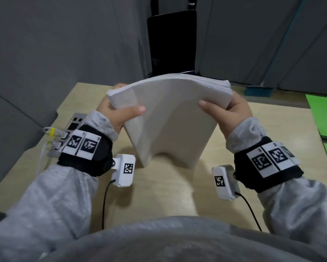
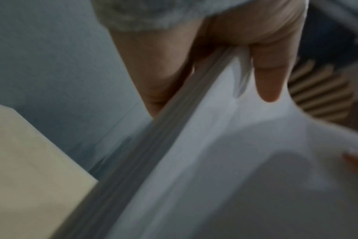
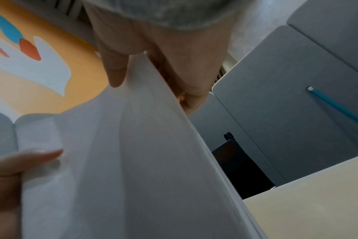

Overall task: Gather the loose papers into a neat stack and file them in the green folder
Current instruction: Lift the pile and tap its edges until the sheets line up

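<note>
A thick stack of white papers [image 1: 170, 114] stands on its lower edge on the beige table [image 1: 158, 195], bowed toward me. My left hand [image 1: 119, 108] grips its upper left side, thumb on the front and fingers behind. My right hand [image 1: 227, 108] grips the upper right side the same way. In the left wrist view the stack's papers [image 2: 225, 161] run past my left hand [image 2: 235, 67], thumb on the near face. In the right wrist view the papers [image 3: 133, 161] fill the middle below my right hand [image 3: 149, 69]. The green folder [image 1: 325, 118] lies open at the table's right edge.
A grey device with white cables [image 1: 70, 129] sits at the table's left edge. Grey partition panels [image 1: 64, 44] stand around the desk, with a black screen [image 1: 172, 42] behind the papers. A teal object [image 1: 259, 90] lies at the back right.
</note>
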Demonstrator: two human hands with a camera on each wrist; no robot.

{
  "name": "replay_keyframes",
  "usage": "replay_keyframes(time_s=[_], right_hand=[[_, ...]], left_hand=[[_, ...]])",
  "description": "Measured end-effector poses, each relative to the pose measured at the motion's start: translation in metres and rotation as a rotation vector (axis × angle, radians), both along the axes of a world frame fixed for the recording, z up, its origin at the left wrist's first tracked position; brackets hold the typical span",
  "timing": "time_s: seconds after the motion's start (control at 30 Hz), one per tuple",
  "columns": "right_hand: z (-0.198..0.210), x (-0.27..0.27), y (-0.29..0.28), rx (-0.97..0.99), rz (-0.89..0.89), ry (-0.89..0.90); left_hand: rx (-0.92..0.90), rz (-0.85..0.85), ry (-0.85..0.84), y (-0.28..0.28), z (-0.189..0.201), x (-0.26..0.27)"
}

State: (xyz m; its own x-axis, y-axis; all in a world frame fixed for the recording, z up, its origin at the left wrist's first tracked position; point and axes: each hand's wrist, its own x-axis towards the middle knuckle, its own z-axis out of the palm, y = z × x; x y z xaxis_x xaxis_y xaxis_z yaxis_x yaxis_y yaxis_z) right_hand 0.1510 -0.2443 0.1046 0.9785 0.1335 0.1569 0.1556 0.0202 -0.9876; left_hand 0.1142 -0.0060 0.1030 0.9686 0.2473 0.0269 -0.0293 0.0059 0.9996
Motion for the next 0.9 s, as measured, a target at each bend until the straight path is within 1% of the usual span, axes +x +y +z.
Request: replay_keyframes(time_s=[0.03, 0.1, 0.2, 0.23, 0.3, 0.33, 0.4, 0.5, 0.63, 0.67, 0.7, 0.77, 0.83, 0.9], right_hand=[[-0.001, 0.0, 0.0, -0.009, 0.021, 0.013], [-0.002, 0.0, 0.002, -0.037, 0.035, 0.036], [0.001, -0.001, 0.003, -0.041, 0.02, 0.01], [0.003, -0.003, 0.002, -0.017, 0.009, -0.008], [0.007, -0.004, -0.001, 0.042, -0.004, -0.059], [0.009, -0.005, -0.003, 0.067, 0.003, -0.07], [0.006, -0.005, -0.003, 0.039, 0.021, -0.049], [-0.01, -0.002, -0.001, -0.099, -0.008, 0.101], [-0.038, 0.0, 0.0, -0.206, -0.026, 0.286], [-0.044, -0.001, 0.0, -0.238, -0.031, 0.312], [-0.05, -0.001, -0.001, -0.257, -0.037, 0.332], [-0.057, -0.001, -0.007, -0.266, -0.057, 0.359], [-0.064, 0.002, -0.016, -0.276, -0.089, 0.355], [-0.073, 0.005, -0.031, -0.284, -0.111, 0.358]], left_hand=[[0.009, 0.018, 0.069, -0.005, -0.003, -0.002], [0.107, 0.067, 0.173, -0.016, -0.004, -0.005], [0.353, 0.174, 0.208, -0.024, -0.002, -0.009], [0.35, 0.175, 0.188, -0.021, -0.001, -0.01], [0.24, 0.111, 0.142, -0.018, 0.003, -0.01], [0.202, 0.101, 0.139, -0.015, -0.001, -0.009], [0.159, 0.112, 0.192, -0.015, -0.013, -0.01], [0.25, 0.174, 0.348, -0.021, -0.036, -0.012], [0.564, 0.19, 0.779, -0.037, -0.059, -0.022], [0.561, 0.2, 0.816, -0.04, -0.062, -0.023], [0.513, 0.205, 0.795, -0.042, -0.062, -0.022], [0.404, 0.213, 0.675, -0.042, -0.066, -0.015], [0.397, 0.19, 0.602, -0.045, -0.065, -0.007], [0.414, 0.148, 0.581, -0.054, -0.065, 0.0]])
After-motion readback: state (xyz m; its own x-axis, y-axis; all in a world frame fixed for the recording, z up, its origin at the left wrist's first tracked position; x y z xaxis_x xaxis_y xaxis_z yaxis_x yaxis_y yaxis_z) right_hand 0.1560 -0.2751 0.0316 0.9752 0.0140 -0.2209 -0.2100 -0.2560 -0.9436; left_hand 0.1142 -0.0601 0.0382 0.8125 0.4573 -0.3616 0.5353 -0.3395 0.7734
